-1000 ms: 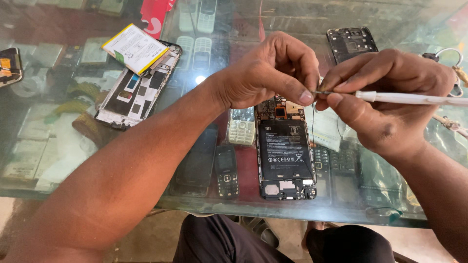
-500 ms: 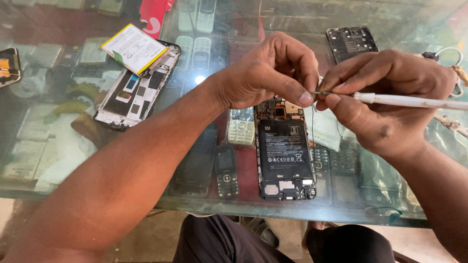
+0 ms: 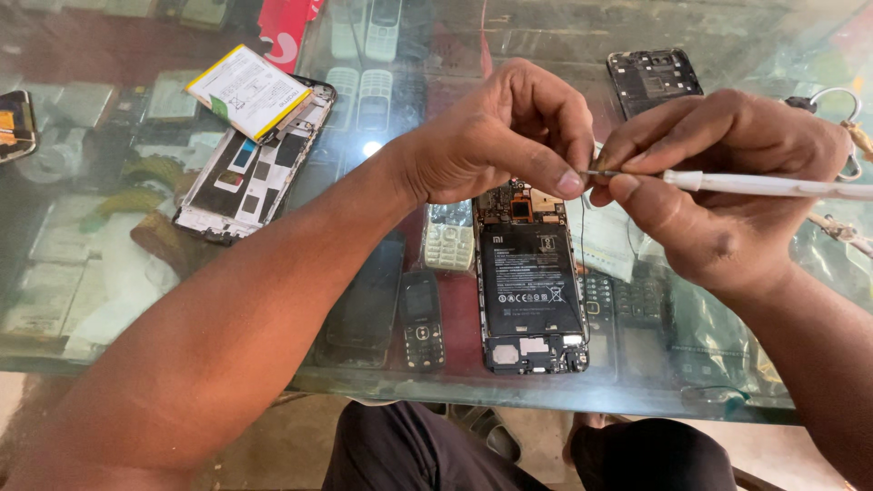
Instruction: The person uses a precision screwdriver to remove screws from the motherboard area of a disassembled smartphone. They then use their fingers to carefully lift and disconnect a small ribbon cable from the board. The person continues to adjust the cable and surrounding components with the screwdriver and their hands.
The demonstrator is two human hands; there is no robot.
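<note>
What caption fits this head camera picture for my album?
Left hand pinches the tip of a white screwdriver held by the right hand above an opened phone.

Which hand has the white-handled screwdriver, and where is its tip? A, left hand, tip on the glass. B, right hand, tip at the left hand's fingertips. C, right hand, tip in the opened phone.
B: the right hand grips the white-handled screwdriver, its tip meeting the left hand fingertips above the opened phone.

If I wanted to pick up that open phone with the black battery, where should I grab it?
Probably by its two long side edges, near the lower end, coming from above. The open phone lies flat on the glass table with its battery and parts facing up, so the edges are the safe bit. Its top end sits under the left hand and right hand, which holds a white screwdriver.
</note>
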